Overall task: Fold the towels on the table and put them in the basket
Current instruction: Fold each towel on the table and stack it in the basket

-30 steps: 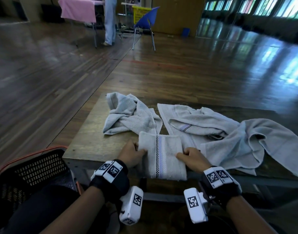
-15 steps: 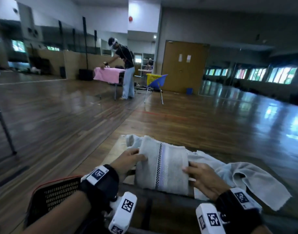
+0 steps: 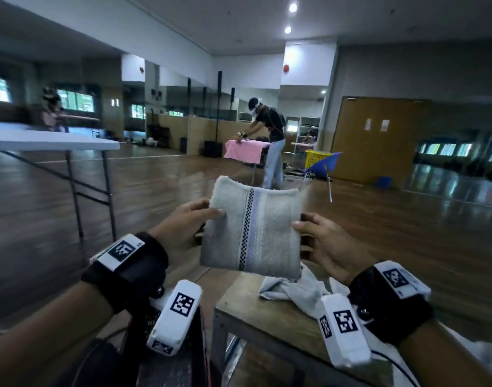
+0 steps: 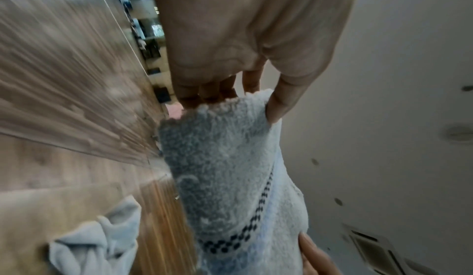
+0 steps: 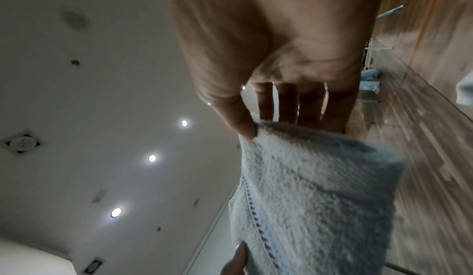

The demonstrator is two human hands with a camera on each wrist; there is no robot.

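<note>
While both hands (image 3: 180,230) (image 3: 325,244) pinch the folded towel (image 3: 253,233), only the head view shows the table (image 3: 267,311).

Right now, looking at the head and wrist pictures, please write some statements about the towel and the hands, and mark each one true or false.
1. The folded towel is held up in the air, off the table. True.
2. Only the left hand holds it. False: the right hand pinches its other side too.
3. The folded towel has a checkered stripe. True.
4. No other towel is on the table. False: a crumpled towel lies there.
5. The folded towel already lies in the basket. False: both hands hold it.
</note>
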